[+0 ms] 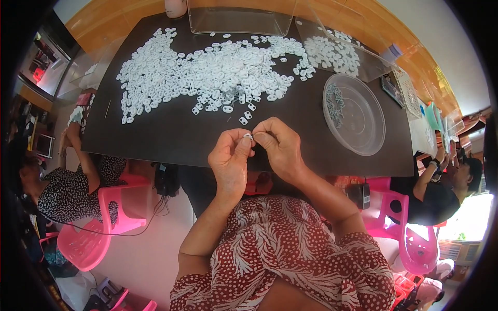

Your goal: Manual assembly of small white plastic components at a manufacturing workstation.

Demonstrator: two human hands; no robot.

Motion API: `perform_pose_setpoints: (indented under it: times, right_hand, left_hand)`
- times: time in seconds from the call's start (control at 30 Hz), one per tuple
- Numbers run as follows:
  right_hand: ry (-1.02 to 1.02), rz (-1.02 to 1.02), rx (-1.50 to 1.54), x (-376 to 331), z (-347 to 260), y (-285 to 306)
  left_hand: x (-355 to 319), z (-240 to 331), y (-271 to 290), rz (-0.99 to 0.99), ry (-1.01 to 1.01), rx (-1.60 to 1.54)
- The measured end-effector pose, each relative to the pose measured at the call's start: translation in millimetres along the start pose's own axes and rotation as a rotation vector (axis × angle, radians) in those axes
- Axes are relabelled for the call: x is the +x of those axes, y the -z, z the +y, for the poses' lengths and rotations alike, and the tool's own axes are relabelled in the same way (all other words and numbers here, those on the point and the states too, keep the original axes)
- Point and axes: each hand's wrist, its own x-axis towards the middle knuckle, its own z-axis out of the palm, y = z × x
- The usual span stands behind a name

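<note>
Over the near edge of the dark table, my left hand (231, 161) pinches a small white oval plastic piece (248, 136) between thumb and fingers. My right hand (281, 147) meets it there, its thumb and forefinger pressed together at the piece's right side. Whatever sits between those right fingertips is too small to make out. Just beyond my hands lie a few loose white pieces (246, 117) with two holes each. A large spread heap of the same white pieces (223, 70) covers the table's middle and left.
Right of my hands, a round clear plastic tray (371, 144) holds small grey metal screws (334, 106). Clear boxes (241, 26) stand along the back, and a phone (392, 92) lies at the right edge. Other people sit on pink chairs (106, 228) at both sides.
</note>
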Motion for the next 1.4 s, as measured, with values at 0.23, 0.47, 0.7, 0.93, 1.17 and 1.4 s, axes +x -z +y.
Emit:
perform_pose_setpoints:
  times: [0.23,0.47,0.7,0.93,1.17,1.4]
  right_hand:
    - [0.117,0.011,-0.164,0,0,-1]
    - [0.272,0.040,-0.279,0,3,-8]
    - [0.338,0.049,-0.329,1,5,-14]
    - [0.059,-0.063,-0.082,-2,5,-11]
    - [-0.009,-0.066,-0.040,-4,2,-10]
    - [0.052,-0.034,-0.136,-4,7,-11]
  left_hand:
    - [-2,0,-2,0.043,-0.044,0.109]
    - [-5,-8,-5,0.128,-0.193,0.341]
    - [-7,-7,-1,0.122,-0.222,0.377]
    - [-4,-3,9,0.091,-0.027,0.002]
    - [-6,-3,12,0.083,0.002,0.014]
    - [-8,-7,9,0.069,-0.018,0.016]
